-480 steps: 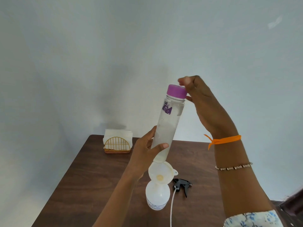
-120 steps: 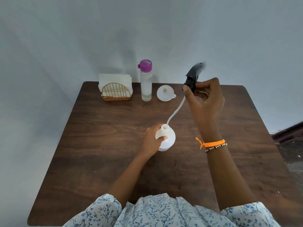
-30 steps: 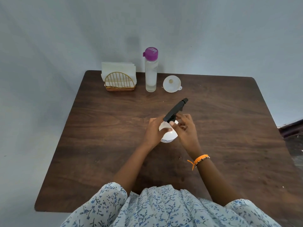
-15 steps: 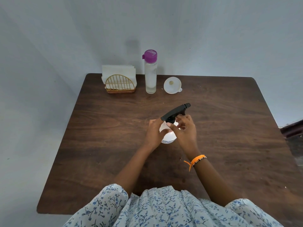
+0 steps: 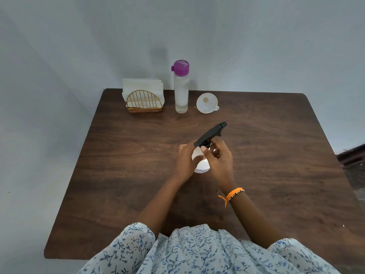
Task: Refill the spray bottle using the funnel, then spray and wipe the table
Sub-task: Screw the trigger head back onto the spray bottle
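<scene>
A white spray bottle (image 5: 201, 165) stands upright in the middle of the dark wooden table (image 5: 122, 171). Its black trigger head (image 5: 210, 134) sits on the neck, nozzle pointing to the far right. My left hand (image 5: 184, 161) grips the bottle's body from the left. My right hand (image 5: 219, 161) pinches the black collar under the trigger head with thumb and fingers. The white funnel (image 5: 207, 102) lies on the table at the back. Beside it stands a clear water bottle (image 5: 181, 89) with a purple cap.
A gold wire holder with white napkins (image 5: 143, 99) stands at the back left, next to the water bottle. A pale wall runs behind the table and on its left. Dark furniture (image 5: 351, 155) shows past the right edge.
The trigger head went from my raised right hand onto the bottle's neck. Over the last second its nozzle has swung slightly while my right fingers work at the collar. My left hand stays on the bottle.
</scene>
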{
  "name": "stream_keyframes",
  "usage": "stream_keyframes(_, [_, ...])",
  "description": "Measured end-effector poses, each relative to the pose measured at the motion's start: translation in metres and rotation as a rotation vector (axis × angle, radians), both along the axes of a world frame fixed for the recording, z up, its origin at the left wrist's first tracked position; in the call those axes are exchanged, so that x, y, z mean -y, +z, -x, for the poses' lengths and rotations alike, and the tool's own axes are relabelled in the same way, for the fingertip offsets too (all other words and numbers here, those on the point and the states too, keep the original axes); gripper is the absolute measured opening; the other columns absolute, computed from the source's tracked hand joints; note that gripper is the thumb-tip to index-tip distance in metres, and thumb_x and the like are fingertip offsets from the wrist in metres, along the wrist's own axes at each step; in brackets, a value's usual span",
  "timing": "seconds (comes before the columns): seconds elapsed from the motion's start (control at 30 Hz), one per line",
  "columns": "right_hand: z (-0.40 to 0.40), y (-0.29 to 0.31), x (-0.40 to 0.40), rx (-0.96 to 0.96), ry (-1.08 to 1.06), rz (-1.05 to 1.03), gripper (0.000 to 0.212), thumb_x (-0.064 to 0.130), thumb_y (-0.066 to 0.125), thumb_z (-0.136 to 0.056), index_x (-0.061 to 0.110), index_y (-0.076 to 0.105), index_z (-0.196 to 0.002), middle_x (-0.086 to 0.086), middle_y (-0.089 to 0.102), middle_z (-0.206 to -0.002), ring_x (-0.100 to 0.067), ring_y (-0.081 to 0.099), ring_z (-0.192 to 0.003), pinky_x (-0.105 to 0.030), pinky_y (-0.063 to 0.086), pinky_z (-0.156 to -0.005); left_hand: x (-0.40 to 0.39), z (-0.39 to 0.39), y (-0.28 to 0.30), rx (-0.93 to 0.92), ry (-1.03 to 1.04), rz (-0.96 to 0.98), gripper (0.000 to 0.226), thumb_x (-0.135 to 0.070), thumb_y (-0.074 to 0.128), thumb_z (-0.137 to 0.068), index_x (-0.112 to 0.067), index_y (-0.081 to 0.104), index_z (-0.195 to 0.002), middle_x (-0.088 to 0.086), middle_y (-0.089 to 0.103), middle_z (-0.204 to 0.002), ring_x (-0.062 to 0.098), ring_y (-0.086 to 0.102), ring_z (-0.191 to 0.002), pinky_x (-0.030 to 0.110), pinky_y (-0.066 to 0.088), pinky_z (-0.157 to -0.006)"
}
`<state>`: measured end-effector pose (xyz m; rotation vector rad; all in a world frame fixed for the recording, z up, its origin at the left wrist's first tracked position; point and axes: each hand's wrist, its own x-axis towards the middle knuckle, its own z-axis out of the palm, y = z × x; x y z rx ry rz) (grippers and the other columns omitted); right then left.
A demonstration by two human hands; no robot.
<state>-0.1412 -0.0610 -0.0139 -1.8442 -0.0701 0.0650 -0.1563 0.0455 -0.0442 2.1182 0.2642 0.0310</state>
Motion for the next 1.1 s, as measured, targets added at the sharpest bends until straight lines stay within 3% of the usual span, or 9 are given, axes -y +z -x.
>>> stream_keyframes(0.17, [-0.001,0.000,-0.002,0.027,-0.109,0.038,0.020,0.022,0.074,-0.074,0.027,0.061,-0.089,0.013,0.051,-0.071,-0.005,0.040,-0.059,-0.020,0.038,-0.058,0.000,0.001,-0.005,0.064,-0.005,-0.081,0.039,-0.011,0.059,-0.087,-0.015,0.056,-0.125,0.001,0.057,-0.128,0.020,0.040,-0.117,0.015,0.024,-0.087])
stream_keyframes(0.3, [-0.001,0.001,-0.005,-0.011,-0.101,0.058,0.023,0.026,0.071,-0.077,0.033,0.053,-0.089,0.013,0.055,-0.082,-0.005,0.049,-0.067,-0.019,0.041,-0.063,0.003,-0.003,-0.006,0.078,0.027,-0.115,0.039,-0.014,0.062,-0.085,-0.016,0.056,-0.124,0.003,0.056,-0.126,0.021,0.042,-0.117,0.025,0.032,-0.096])
stream_keyframes(0.43, [-0.008,-0.002,0.003,0.057,0.094,0.127,0.014,0.016,0.063,-0.084,0.020,0.059,-0.097,0.001,0.054,-0.099,-0.007,0.050,-0.078,-0.017,0.040,-0.066,-0.009,-0.017,-0.004,-0.035,-0.115,-0.030,0.049,-0.025,0.066,-0.079,-0.023,0.053,-0.126,-0.004,0.055,-0.123,0.020,0.042,-0.122,0.038,0.039,-0.100])
stream_keyframes(0.57, [-0.035,0.003,0.023,0.029,0.351,0.180,0.017,0.014,0.064,-0.084,0.017,0.060,-0.100,-0.002,0.055,-0.096,-0.005,0.047,-0.074,-0.024,0.040,-0.066,-0.027,-0.032,0.002,-0.158,-0.346,-0.089,0.062,-0.028,0.070,-0.076,-0.027,0.045,-0.132,-0.003,0.049,-0.133,0.022,0.037,-0.128,0.049,0.035,-0.104])
stream_keyframes(0.7, [-0.060,0.011,0.041,-0.054,0.604,0.228,0.025,0.018,0.063,-0.084,0.012,0.060,-0.109,-0.011,0.060,-0.106,-0.027,0.056,-0.091,-0.040,0.046,-0.079,-0.027,-0.039,0.011,-0.192,-0.492,-0.020,0.050,-0.020,0.065,-0.084,-0.019,0.047,-0.130,0.005,0.050,-0.131,0.018,0.044,-0.119,0.039,0.038,-0.102])
stream_keyframes(0.8, [-0.064,0.012,0.044,-0.076,0.634,0.228,0.028,0.021,0.063,-0.083,0.013,0.059,-0.110,-0.010,0.062,-0.107,-0.031,0.058,-0.097,-0.050,0.048,-0.088,-0.022,-0.034,0.004,-0.170,-0.465,0.039,0.052,-0.029,0.062,-0.086,-0.022,0.043,-0.134,0.003,0.048,-0.134,0.019,0.042,-0.125,0.044,0.035,-0.106])
stream_keyframes(0.87, [-0.061,0.012,0.043,-0.028,0.610,0.237,0.028,0.021,0.062,-0.083,0.012,0.059,-0.110,-0.011,0.062,-0.106,-0.032,0.058,-0.095,-0.051,0.047,-0.085,-0.020,-0.030,-0.005,-0.149,-0.416,0.042,0.051,-0.025,0.060,-0.089,-0.021,0.040,-0.135,0.001,0.043,-0.139,0.019,0.035,-0.131,0.037,0.029,-0.109])
stream_keyframes(0.97, [-0.050,0.008,0.038,0.059,0.514,0.273,0.031,0.028,0.059,-0.082,0.012,0.060,-0.108,-0.009,0.063,-0.102,-0.030,0.058,-0.088,-0.048,0.049,-0.077,-0.018,-0.027,-0.014,-0.056,-0.328,0.024,0.048,-0.020,0.060,-0.089,-0.016,0.044,-0.133,-0.009,0.044,-0.126,0.018,0.036,-0.127,0.027,0.028,-0.101])
stream_keyframes(1.1, [-0.029,0.003,0.029,0.158,0.250,0.509,0.023,0.033,0.055,-0.089,0.017,0.056,-0.106,0.003,0.062,-0.080,-0.021,0.058,-0.073,-0.037,0.047,-0.059,-0.009,-0.022,-0.014,0.034,-0.253,-0.026,0.036,-0.016,0.058,-0.090,-0.011,0.052,-0.125,-0.006,0.047,-0.122,0.015,0.036,-0.122,0.010,0.021,-0.088])
